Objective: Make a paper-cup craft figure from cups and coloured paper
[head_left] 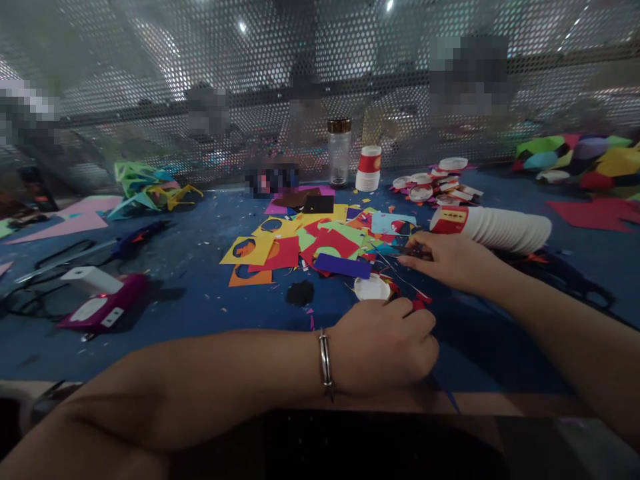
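My left hand [385, 347], back turned up and a bracelet [326, 365] on its wrist, rests closed near the table's front edge. Its curled fingers hide whatever they hold. Just beyond the knuckles lies a white paper cup bottom [371, 288] with coloured scraps round it. My right hand [445, 260] reaches in from the right, fingers closed together over the edge of the paper pile. Something thin and dark shows at its fingertips, too unclear to name. Between the hands runs a thin pale strand [400, 272]. A purple paper strip [343, 265] lies left of the right hand.
Coloured paper sheets [260, 248], some with round holes, are piled mid-table. A stack of paper cups [505, 227] lies on its side at right. Behind stand a glass jar [339, 157] and upright cups [369, 170]. A purple-and-white device [103, 303] sits at left.
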The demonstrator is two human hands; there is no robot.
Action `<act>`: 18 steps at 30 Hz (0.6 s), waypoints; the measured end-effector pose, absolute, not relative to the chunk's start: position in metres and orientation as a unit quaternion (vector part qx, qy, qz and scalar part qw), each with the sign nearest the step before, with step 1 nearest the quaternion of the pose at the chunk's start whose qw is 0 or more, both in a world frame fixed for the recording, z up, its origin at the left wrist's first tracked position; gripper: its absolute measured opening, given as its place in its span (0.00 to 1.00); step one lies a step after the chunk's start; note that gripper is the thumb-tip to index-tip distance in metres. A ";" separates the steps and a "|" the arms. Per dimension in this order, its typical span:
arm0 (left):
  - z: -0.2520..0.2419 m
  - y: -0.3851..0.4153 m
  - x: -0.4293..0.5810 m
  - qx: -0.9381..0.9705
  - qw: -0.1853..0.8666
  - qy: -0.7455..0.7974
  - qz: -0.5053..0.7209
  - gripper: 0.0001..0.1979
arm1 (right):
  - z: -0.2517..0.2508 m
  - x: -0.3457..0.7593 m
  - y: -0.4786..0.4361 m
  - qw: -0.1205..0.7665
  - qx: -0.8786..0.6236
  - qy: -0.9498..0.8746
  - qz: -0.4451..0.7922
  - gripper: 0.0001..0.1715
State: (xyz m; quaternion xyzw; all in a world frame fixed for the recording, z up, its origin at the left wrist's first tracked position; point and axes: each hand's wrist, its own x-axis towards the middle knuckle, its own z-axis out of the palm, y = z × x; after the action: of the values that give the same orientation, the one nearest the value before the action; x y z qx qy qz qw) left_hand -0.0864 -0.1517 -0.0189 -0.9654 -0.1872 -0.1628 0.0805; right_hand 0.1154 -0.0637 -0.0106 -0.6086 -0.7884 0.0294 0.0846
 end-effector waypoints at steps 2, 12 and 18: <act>-0.018 -0.154 -0.085 -0.970 0.070 -0.193 -0.130 0.12 | -0.009 0.115 -0.064 0.070 -0.609 -0.789 0.031 0.21; -0.013 -0.182 -0.092 -0.969 0.028 -0.240 -0.043 0.12 | -0.005 0.113 -0.072 0.031 -0.597 -0.802 0.013 0.22; -0.025 -0.191 -0.097 -0.967 0.065 -0.236 -0.072 0.16 | -0.008 0.111 -0.080 0.022 -0.577 -0.814 -0.052 0.21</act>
State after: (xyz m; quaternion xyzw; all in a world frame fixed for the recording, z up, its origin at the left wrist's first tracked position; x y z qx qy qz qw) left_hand -0.0968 -0.1909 -0.0248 -0.9670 -0.2358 -0.0718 0.0645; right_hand 0.1110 -0.0805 -0.0075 -0.5775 -0.8144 -0.0525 0.0223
